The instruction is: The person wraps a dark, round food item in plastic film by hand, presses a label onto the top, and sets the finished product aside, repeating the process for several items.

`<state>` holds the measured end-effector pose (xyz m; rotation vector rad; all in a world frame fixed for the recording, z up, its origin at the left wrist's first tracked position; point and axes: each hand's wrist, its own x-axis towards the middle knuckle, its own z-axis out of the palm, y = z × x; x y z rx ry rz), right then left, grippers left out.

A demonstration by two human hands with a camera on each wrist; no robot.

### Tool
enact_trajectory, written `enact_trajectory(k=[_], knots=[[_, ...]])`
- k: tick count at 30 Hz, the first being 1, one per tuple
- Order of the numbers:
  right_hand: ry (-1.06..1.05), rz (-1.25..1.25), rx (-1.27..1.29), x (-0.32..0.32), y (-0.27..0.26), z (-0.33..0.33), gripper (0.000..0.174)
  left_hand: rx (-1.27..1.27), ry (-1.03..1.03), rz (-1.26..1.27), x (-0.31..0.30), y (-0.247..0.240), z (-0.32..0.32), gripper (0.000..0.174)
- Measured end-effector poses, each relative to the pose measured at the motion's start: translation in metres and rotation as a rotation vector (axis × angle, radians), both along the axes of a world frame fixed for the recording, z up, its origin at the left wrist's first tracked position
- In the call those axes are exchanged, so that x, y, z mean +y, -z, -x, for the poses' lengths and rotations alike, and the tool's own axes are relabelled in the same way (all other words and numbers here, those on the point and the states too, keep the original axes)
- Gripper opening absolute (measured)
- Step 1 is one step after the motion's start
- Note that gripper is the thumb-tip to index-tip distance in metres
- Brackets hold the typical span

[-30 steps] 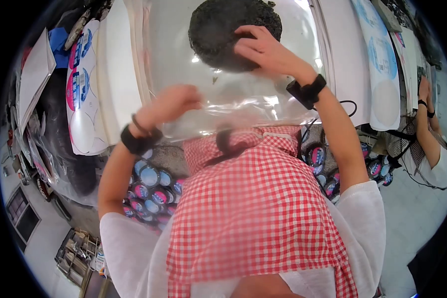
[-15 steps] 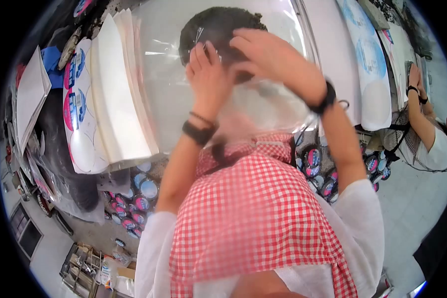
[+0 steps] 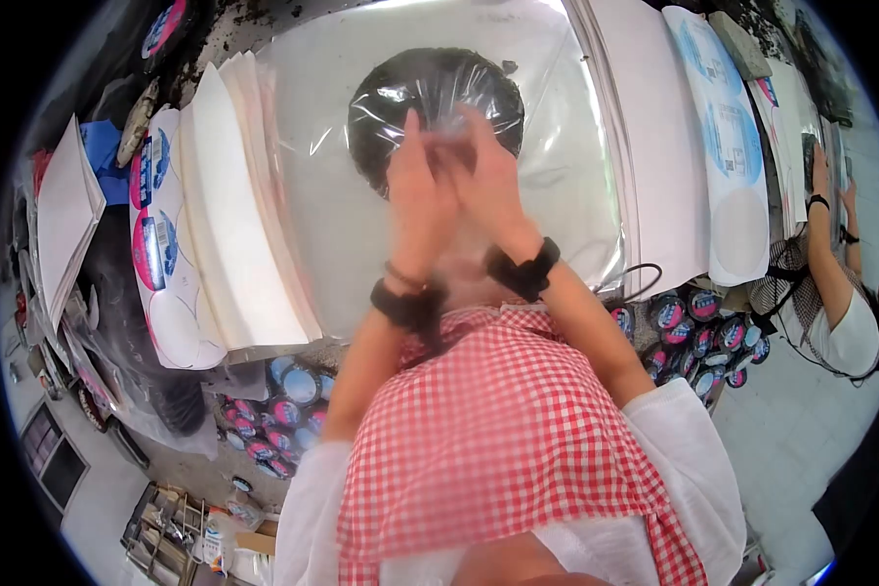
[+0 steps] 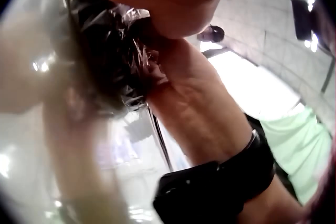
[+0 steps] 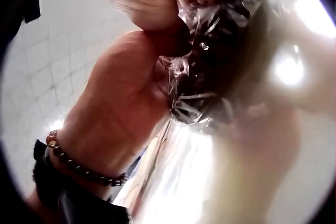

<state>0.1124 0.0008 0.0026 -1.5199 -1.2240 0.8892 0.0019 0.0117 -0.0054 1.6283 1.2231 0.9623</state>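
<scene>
A dark, round, rough-surfaced cake (image 3: pixel 381 127) lies flat on the worktop, with clear plastic film (image 3: pixel 474 83) drawn over it in folds that run toward both hands. My left hand (image 3: pixel 423 210) and right hand (image 3: pixel 493 195) meet side by side at its near part, fingers pointing away from me. Bunched film (image 5: pixel 197 111) sits between the hands in the right wrist view, pinched by thumbs and fingers. The left wrist view shows crumpled film (image 4: pixel 136 50) against the dark cake, with my right hand (image 4: pixel 181 71) beside it. Some fingertips are hidden.
Stacked white paper sheets (image 3: pixel 239 195) stand left of the glossy surface (image 3: pixel 322 244), beside printed label sheets (image 3: pixel 151 234). More label sheets (image 3: pixel 732 146) lie right. Round labelled packs (image 3: pixel 693 332) are piled below the worktop. Another person's arm (image 3: pixel 822 234) shows at far right.
My left hand has moved from the near edge up to the cake. The right hand has come from the cake's right side to meet it. Film now lies gathered over the cake.
</scene>
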Motion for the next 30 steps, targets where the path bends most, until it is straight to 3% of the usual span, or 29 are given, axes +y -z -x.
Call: enact_trajectory(k=[2,4,5,8,9,12,13,15,18,19,20,21,22,24,25,28,29,30], knots=[[0.057,0.005,-0.030,0.001,-0.002,0.002,0.041,0.266,-0.080,-0.240,0.004,-0.001,-0.003,0.049],[0.060,-0.249,-0.645,0.002,-0.001,0.003,0.043,0.646,-0.145,-0.600,0.005,-0.010,0.000,0.041],[0.214,-0.402,-0.893,0.006,-0.001,0.004,0.042,0.656,-0.139,-0.605,0.010,-0.009,-0.001,0.039],[0.125,-0.384,-0.678,0.012,0.019,0.001,0.040,0.695,-0.111,-0.598,0.011,0.001,0.000,0.033],[0.057,-0.147,-0.290,0.007,0.018,0.001,0.036,0.484,-0.132,-0.451,0.009,0.006,-0.004,0.033],[-0.043,-0.048,-0.387,0.014,0.007,-0.004,0.038,0.453,-0.134,-0.215,0.011,0.007,-0.002,0.033],[0.016,-0.138,-0.590,0.018,-0.002,-0.006,0.039,0.503,-0.042,-0.254,0.016,-0.003,0.002,0.034],[0.128,-0.315,-1.001,0.025,-0.016,-0.012,0.041,0.681,-0.074,-0.578,0.032,-0.029,0.007,0.035],[-0.043,-0.352,-0.876,0.033,0.007,-0.022,0.046,0.669,-0.001,-0.613,0.037,-0.010,0.018,0.042],[-0.109,-0.328,-0.733,0.033,0.013,-0.023,0.051,0.520,-0.002,-0.547,0.036,0.004,0.020,0.043],[-0.120,-0.220,-0.678,0.032,0.015,-0.027,0.052,0.371,-0.005,-0.483,0.036,0.014,0.022,0.044],[-0.131,-0.114,-0.622,0.033,0.006,-0.028,0.053,0.355,-0.020,-0.305,0.037,0.009,0.021,0.049],[-0.143,-0.007,-0.564,0.035,-0.001,-0.029,0.054,0.434,0.047,-0.328,0.043,0.004,0.022,0.050],[-0.147,-0.202,-0.853,0.047,-0.013,-0.034,0.056,0.591,0.186,-0.362,0.058,-0.012,0.028,0.052],[-0.152,-0.299,-0.994,0.051,-0.012,-0.036,0.057,0.668,0.142,-0.659,0.067,-0.025,0.027,0.050],[-0.277,-0.403,-0.810,0.072,0.008,-0.045,0.057,0.617,0.360,-0.698,0.091,-0.016,0.035,0.042],[-0.282,-0.310,-0.644,0.071,0.004,-0.046,0.057,0.428,0.370,-0.621,0.091,-0.003,0.039,0.039],[-0.276,-0.275,-0.636,0.070,0.003,-0.046,0.057,0.426,0.307,-0.469,0.087,-0.001,0.041,0.040]])
